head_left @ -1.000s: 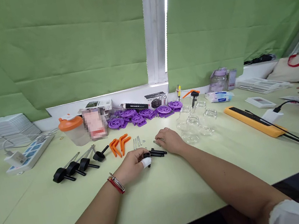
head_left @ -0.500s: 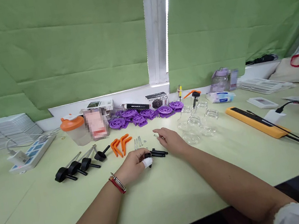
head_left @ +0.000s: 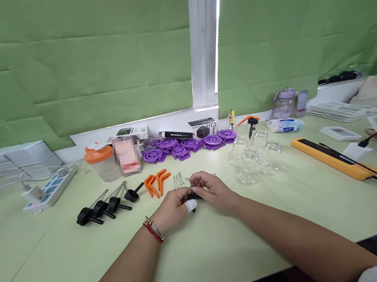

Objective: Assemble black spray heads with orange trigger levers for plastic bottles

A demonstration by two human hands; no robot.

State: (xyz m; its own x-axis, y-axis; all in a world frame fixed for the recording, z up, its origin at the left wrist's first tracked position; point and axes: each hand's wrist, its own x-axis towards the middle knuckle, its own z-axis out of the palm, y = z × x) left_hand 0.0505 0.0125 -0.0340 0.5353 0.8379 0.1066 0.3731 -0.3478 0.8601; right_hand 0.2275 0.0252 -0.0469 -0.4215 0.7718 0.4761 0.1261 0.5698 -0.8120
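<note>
Both hands meet on the tabletop (head_left: 208, 254). Left hand (head_left: 171, 209), fingers pinched on a small black part (head_left: 192, 197); right hand (head_left: 212, 190), fingers closed on the same part from the other side. Just beyond the part: metal pins (head_left: 178, 180), orange clips (head_left: 155, 183). Right of the part and farther back: glass jars (head_left: 253, 158), apparently nothing in them. Left of the part: black-handled tools (head_left: 103, 207). Farther back: orange-lidded cup (head_left: 100, 163), contents unclear; purple wheels (head_left: 185, 145).
</note>
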